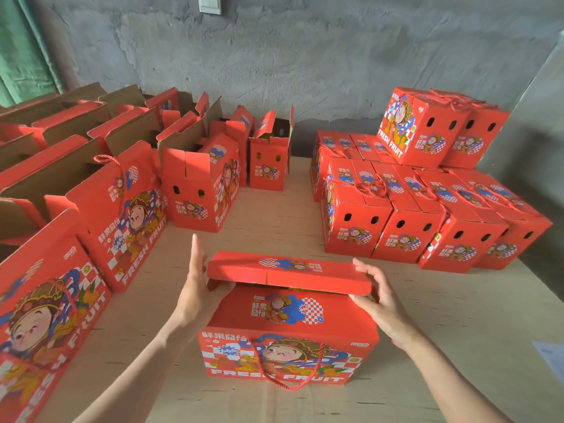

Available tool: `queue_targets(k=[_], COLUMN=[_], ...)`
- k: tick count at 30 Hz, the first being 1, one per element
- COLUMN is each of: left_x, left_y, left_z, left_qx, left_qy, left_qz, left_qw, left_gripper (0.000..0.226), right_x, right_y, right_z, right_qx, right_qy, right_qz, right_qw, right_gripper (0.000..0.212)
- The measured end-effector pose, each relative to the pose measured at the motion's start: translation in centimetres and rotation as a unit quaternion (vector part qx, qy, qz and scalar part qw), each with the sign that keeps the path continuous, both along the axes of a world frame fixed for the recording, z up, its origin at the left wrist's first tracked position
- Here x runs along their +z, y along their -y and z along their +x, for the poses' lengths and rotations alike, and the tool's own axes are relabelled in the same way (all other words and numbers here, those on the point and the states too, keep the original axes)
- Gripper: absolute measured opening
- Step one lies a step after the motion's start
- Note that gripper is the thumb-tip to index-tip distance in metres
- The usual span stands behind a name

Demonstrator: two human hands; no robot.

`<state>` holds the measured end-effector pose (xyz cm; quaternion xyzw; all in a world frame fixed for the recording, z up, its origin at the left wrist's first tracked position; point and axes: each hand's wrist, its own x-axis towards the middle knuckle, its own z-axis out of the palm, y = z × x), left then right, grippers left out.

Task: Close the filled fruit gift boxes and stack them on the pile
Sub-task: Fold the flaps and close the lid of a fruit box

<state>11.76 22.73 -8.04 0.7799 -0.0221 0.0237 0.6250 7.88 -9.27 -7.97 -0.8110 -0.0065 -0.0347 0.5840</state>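
A red fruit gift box [287,337] with a cartoon print and a red rope handle stands on the wooden surface in front of me. Its far top flap [288,271] is folded down almost level over the near flap. My left hand [200,288] lies flat against the left end of the box, fingers straight and pointing up. At the right end of the far flap, my right hand [377,296] holds the flap's edge between curled fingers above and thumb below. The pile of shut boxes [406,215] stands at the right, two layers high at the back.
Several open red boxes [198,184] with raised flaps stand in rows at the left and back. The wooden table [274,227] runs between them and the pile. A grey concrete wall is behind. A sheet of paper [552,358] lies at the right edge.
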Motion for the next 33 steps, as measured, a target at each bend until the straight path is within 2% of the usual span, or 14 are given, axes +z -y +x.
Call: queue_targets(k=[2, 4, 7, 9, 12, 13, 16, 17, 19, 21, 23, 28, 33], left_x=[0.1, 0.2, 0.0, -0.1, -0.1, -0.1, 0.1, 0.2, 0.7, 2.0, 3.2, 4.5, 4.3], left_y=[-0.1, 0.0, 0.1, 0.2, 0.2, 0.2, 0.1, 0.0, -0.5, -0.4, 0.7, 3.5, 3.5], left_z=[0.0, 0.1, 0.3, 0.4, 0.5, 0.5, 0.6, 0.8, 1.5, 2.5, 3.6, 4.9, 5.3], left_qx=[-0.016, -0.030, 0.001, 0.019, 0.019, 0.017, 0.003, -0.002, -0.026, -0.083, -0.146, -0.298, -0.310], left_qy=[0.058, 0.067, 0.054, 0.061, 0.061, 0.062, 0.062, 0.067, 0.076, 0.072, 0.081, 0.093, 0.104], left_qz=[0.090, 0.148, 0.181, 0.195, 0.197, 0.197, 0.234, 0.276, 0.398, 0.504, 0.548, 0.580, 0.608], left_qw=[0.994, 0.986, 0.982, 0.979, 0.978, 0.978, 0.970, 0.959, 0.914, 0.857, 0.820, 0.753, 0.724], left_gripper=[0.106, 0.090, 0.055, 0.043, 0.041, 0.041, 0.044, 0.046, 0.053, 0.079, 0.105, 0.097, 0.091], right_x=[-0.2, 0.3, 2.0, 3.5, 4.9, 5.0, 4.2, 4.0, 3.8, 3.7, 3.6, 3.1, 3.1], right_y=[0.4, 1.0, 2.0, 1.9, -0.3, -1.4, -3.2, -3.2, -2.9, -2.5, -2.3, -2.3, -1.3], right_z=[0.0, -0.1, 0.1, 0.6, 1.6, 2.1, 3.0, 3.3, 3.7, 4.1, 4.3, 4.2, 4.3], right_qx=[0.029, 0.064, 0.122, 0.115, 0.098, 0.113, 0.171, 0.178, 0.183, 0.193, 0.199, 0.197, 0.216], right_qy=[-0.005, -0.026, -0.076, -0.077, 0.016, 0.022, -0.039, -0.050, -0.043, -0.030, -0.023, -0.004, 0.026], right_qz=[-0.007, -0.028, -0.139, -0.238, -0.395, -0.433, -0.525, -0.541, -0.548, -0.550, -0.555, -0.535, -0.533], right_qw=[1.000, 0.997, 0.980, 0.961, 0.913, 0.894, 0.833, 0.821, 0.815, 0.812, 0.807, 0.821, 0.817], right_gripper=[0.047, 0.057, 0.083, 0.078, 0.072, 0.070, 0.058, 0.057, 0.058, 0.063, 0.068, 0.069, 0.066])
